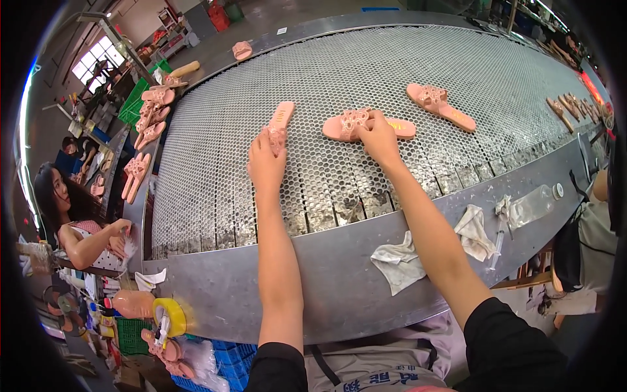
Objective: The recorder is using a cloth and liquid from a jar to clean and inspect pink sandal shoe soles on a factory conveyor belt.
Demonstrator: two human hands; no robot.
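My left hand (266,160) is closed round the strap end of a pink slide sandal (283,116), whose bare insole with gold print points away from me. To the right, my right hand (379,138) grips a second pink slide sandal (337,128) by its cut-out strap; this one lies crosswise. Both sandals are at the perforated metal conveyor (313,78), and whether they touch it I cannot tell. Farther right, a third pink sandal (443,108) rests on the conveyor, apart from my hands.
Metal edging (215,281) borders the conveyor; rags (400,264), a syringe (498,245) and a plastic bottle (532,206) lie on it. More pink sandals (136,171) line the left ledge. A person (85,228) sits at left. Yellow tape (170,317) stands near the lower-left corner.
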